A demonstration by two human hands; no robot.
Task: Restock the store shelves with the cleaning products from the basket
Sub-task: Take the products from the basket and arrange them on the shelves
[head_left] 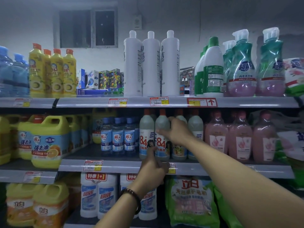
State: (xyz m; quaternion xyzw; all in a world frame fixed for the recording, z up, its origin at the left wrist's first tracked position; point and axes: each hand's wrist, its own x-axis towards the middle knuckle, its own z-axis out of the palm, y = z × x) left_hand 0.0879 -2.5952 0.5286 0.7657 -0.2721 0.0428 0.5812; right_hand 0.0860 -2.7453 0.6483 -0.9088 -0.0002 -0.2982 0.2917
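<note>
Presently, both hands are on one "84" disinfectant bottle, which stands upright at the front of the middle shelf. Right hand is wrapped around the bottle's shoulder. Left hand, beaded bracelet at the wrist, has its fingers at the bottle's lower label. A matching "84" bottle touches its left side; pink bottles stand further right.
</note>
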